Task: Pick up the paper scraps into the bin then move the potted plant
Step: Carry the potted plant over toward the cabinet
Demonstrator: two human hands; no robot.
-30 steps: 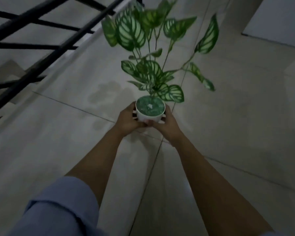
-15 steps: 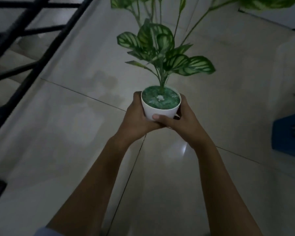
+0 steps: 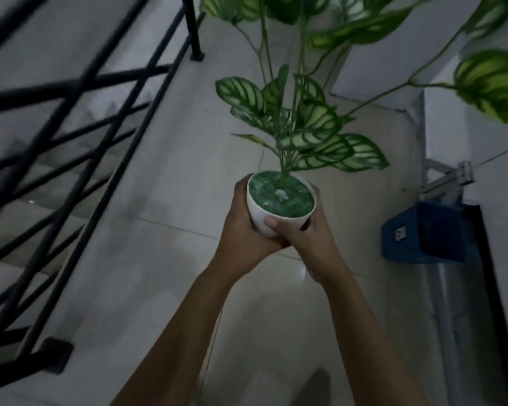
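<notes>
A potted plant [image 3: 280,200] in a small white pot with green filling and striped green leaves is held up in the air above the tiled floor. My left hand [image 3: 239,230] cups the pot's left side and underside. My right hand [image 3: 302,238] wraps its right side, thumb across the front of the pot. A blue bin [image 3: 423,232] stands on the floor at the right, against the wall. No paper scraps are visible.
A black metal stair railing [image 3: 79,159] runs along the left, with steps going down behind it. White walls and a corner [image 3: 423,92] rise at the upper right. A dark door frame [image 3: 493,288] and a metal bracket [image 3: 449,180] sit beside the bin.
Both hands have lifted the plant from floor level and carried it closer to me. The view has swung right, bringing the blue bin and the wall into sight.
</notes>
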